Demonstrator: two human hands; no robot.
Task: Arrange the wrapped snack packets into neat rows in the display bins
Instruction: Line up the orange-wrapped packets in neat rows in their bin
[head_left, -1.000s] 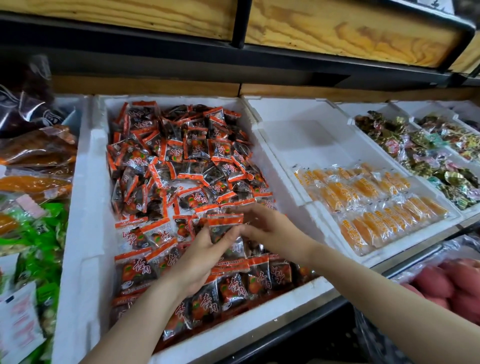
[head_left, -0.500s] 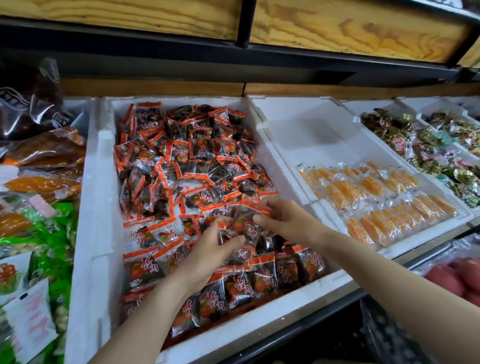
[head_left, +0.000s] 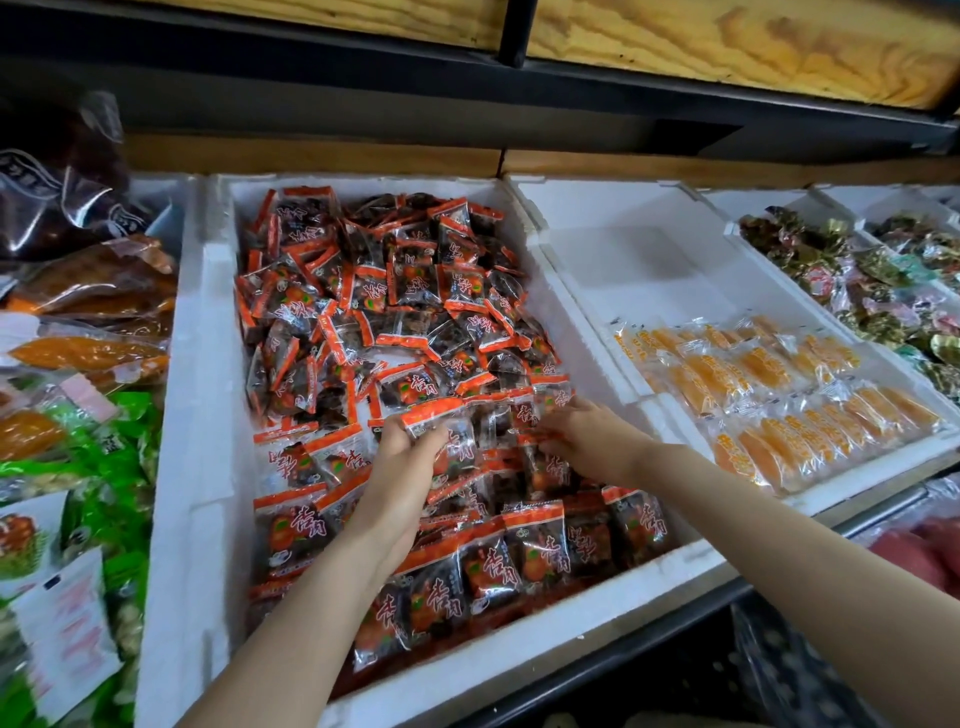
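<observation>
Work within the white foam bin (head_left: 208, 364): loose heap (head_left: 384, 291) of orange-and-dark snack packets at the back, overlapping front rows (head_left: 535, 545) along the near wall. Judge the tidying as roughly a third done. Extend the rows backward one line at a time. Lay each packet flat, orange strip toward the back, lapping over the row in front like the neighbours. Keep side edges level and press lightly against probable slipping of the glossy film. Find the left hand (head_left: 400, 467) at the seam between heap and rows, thumb and curled fingers pinching a held packet (head_left: 441, 423) by its orange top strip, lifted just above the pile. See the right hand (head_left: 592, 431) just beside it, fingers on neighbouring packets (head_left: 545, 397); cannot tell whether pinching or only pressing.
</observation>
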